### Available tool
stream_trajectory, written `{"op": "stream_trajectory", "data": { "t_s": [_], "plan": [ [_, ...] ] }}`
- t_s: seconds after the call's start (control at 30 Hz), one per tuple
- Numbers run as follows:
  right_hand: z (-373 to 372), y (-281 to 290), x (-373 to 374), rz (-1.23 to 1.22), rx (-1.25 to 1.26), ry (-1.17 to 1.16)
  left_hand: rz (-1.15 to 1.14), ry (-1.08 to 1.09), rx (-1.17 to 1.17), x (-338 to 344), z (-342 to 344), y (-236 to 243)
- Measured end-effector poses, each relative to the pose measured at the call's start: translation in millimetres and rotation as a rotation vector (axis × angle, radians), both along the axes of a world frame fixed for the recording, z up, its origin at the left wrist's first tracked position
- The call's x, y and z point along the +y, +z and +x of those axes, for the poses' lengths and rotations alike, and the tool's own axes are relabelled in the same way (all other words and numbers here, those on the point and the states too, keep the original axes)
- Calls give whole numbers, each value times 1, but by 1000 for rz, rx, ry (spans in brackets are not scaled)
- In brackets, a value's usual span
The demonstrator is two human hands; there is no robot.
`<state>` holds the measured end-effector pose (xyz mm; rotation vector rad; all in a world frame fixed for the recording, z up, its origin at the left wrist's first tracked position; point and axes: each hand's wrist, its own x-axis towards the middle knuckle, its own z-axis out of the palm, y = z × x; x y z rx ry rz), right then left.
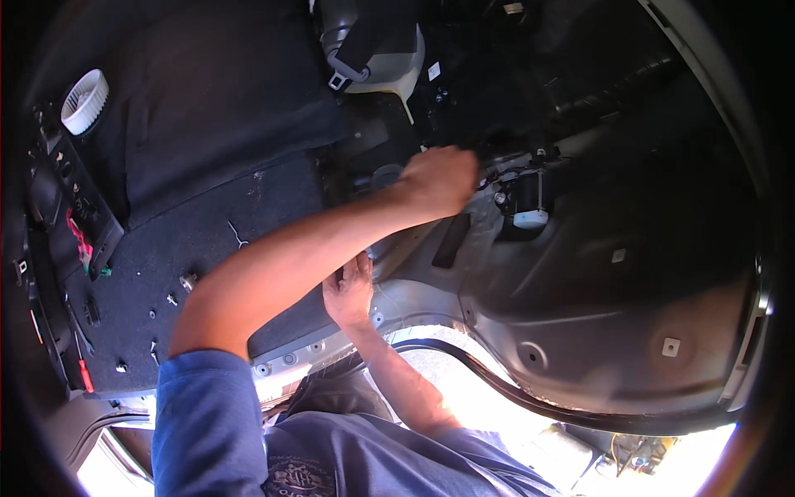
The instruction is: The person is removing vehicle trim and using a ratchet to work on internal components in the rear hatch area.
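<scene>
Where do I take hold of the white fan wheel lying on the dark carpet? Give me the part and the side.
Probably across its ribbed outer rim, fingers on opposite sides. The white fan wheel is a short drum lying on the carpet; come from its right, where carpet lies bare, since the black panel crowds its lower left.

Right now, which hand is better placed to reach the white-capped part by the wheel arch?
Probably the left hand. It is stretched forward, closed around something dark, just beside the white-capped part. The right hand sits lower and nearer the body, on the grey sill, farther from that part.
</scene>
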<state>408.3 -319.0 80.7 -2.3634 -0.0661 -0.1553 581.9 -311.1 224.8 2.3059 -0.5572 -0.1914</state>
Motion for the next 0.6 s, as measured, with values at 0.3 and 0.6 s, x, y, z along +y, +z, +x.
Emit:
{"op": "stream_trajectory", "data": {
  "t_s": [0.3,0.6],
  "plan": [
    [21,11,-16,450,118,-213,369,582,114,168,-106,-101],
    [-4,3,-12,-233,64,29,-368,229,-405,54,-4,63]
  ]
}}
